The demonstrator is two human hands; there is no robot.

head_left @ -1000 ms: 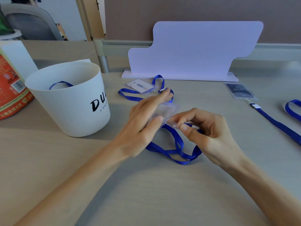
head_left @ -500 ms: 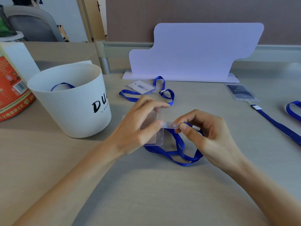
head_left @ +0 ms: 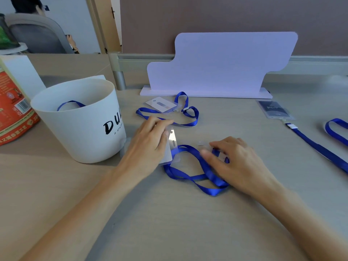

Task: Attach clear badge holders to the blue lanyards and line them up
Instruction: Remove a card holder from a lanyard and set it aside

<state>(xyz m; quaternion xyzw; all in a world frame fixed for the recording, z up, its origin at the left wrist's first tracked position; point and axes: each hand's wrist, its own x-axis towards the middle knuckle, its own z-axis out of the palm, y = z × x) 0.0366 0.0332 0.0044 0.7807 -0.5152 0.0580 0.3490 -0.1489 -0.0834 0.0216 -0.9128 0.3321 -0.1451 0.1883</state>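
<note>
My left hand [head_left: 148, 146] grips a clear badge holder [head_left: 171, 142] low over the table, thumb on its slotted top edge. My right hand [head_left: 237, 162] is to its right, with curled fingers closed on the clip end of a blue lanyard [head_left: 195, 176]. The lanyard lies in loose loops between both hands. The clip itself is mostly hidden by my fingers. A gap separates the holder from the clip end.
A white bucket [head_left: 81, 129] at left holds another blue lanyard [head_left: 70, 103]. Behind my hands lies a carded holder [head_left: 162, 104] on a lanyard [head_left: 190, 114]. At right lie a dark-card holder [head_left: 274, 110], its strap [head_left: 320, 149] and a blue loop [head_left: 337, 129]. A white sign stand [head_left: 216, 63] stands at the back, a red can [head_left: 11, 113] at far left.
Both hands have dropped towards the table and drawn apart. The holder and the clip end, held together before, are now separated.
</note>
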